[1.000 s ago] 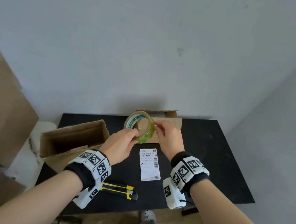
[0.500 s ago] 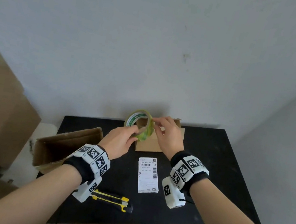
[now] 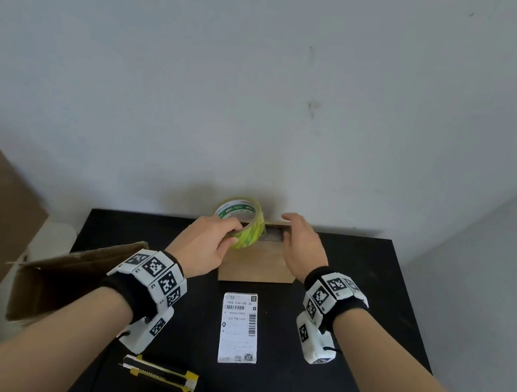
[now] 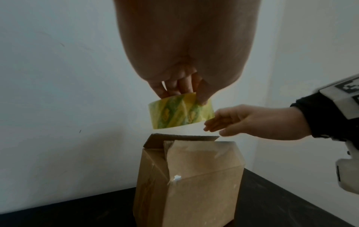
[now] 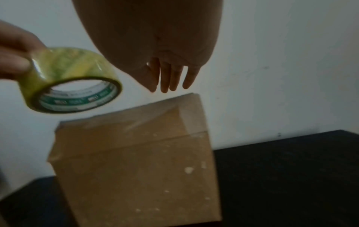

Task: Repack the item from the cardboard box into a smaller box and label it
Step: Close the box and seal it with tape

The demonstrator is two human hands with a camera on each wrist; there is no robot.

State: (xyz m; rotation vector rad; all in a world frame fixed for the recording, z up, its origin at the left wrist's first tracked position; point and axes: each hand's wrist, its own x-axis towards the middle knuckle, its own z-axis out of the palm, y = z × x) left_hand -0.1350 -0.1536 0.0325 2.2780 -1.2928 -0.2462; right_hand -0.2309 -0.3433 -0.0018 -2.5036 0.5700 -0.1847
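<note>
A moment ago my right hand (image 3: 301, 247) was picking at the tape roll (image 3: 239, 226); now it has let go and hovers empty with fingers straight over the small box (image 3: 256, 266), at twelve o'clock on the table (image 3: 350, 310). My left hand (image 3: 205, 248) still pinches the roll above the box's far edge. One flap looks unsealed, so I judge taping comes next; the label (image 3: 240, 327) waits at six o'clock of the box.

Left hand (image 4: 186, 50): top centre, pinching tape (image 4: 181, 111)
Right hand (image 4: 258, 122): right, fingers straight
Box (image 4: 189, 182): lower centre
</note>
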